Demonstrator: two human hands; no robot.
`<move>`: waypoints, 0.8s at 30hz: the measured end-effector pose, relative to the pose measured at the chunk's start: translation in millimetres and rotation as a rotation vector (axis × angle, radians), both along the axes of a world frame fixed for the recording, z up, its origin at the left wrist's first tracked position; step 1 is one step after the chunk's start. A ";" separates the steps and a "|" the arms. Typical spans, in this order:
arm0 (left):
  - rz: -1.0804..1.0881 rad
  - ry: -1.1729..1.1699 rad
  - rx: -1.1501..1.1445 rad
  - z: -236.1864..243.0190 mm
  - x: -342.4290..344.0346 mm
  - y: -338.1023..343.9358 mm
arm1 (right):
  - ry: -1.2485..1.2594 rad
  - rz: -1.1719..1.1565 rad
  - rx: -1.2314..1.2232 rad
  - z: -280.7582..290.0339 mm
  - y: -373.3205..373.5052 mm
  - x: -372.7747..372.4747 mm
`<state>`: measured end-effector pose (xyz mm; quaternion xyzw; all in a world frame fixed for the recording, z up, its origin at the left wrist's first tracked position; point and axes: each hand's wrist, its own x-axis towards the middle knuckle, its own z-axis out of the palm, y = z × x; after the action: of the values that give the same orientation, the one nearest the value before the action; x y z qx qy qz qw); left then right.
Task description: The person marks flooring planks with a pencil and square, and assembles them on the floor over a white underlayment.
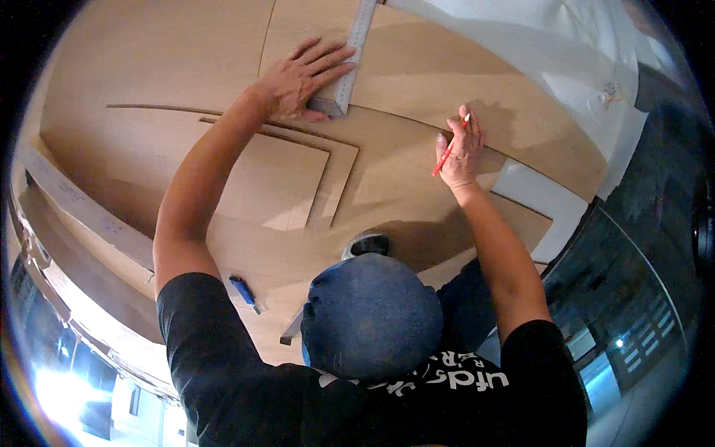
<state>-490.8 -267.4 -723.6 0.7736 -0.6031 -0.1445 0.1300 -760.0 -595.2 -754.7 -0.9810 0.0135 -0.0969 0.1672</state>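
My left hand [296, 80] lies flat with fingers spread on the wood-toned board. Its fingertips and thumb press against a metal try square [353, 63], whose long marked blade runs toward the far edge. The square's thick stock [328, 107] sits by the board's near edge. In my right hand [465, 153] is a red pencil [445, 158], held between thumb and fingers with its pale tip upward. That hand rests at the near edge of a long board [477, 82] with a curved outer side.
Two smaller rectangular panels [277, 175] lie overlapped nearer me. A blue utility knife [243, 292] is at lower left, and a metal-bladed tool [292, 328] lies beside my bent knee [372, 316]. White sheeting [521, 37] spreads at far right. A long raised edge [89, 201] runs along the left.
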 end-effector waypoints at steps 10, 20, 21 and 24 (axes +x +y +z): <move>0.001 0.000 -0.056 -11.6 0.1 -0.9 | 0.035 -0.040 0.015 4.8 6.5 3.3; 0.015 -0.025 -0.030 -13.3 -2.9 -0.7 | -0.160 -0.043 0.365 48.1 75.6 147.5; 0.018 -0.041 -0.017 -9.3 -2.5 -1.9 | -0.147 -0.067 0.410 46.9 77.8 162.6; 0.026 -0.059 -0.010 -7.7 -1.7 -1.5 | -0.112 -0.118 0.493 43.6 83.5 197.2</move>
<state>-492.6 -268.9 -731.3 0.7846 -0.5974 -0.1168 0.1178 -562.8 -511.7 -711.2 -0.9013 0.0847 -0.1543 0.3959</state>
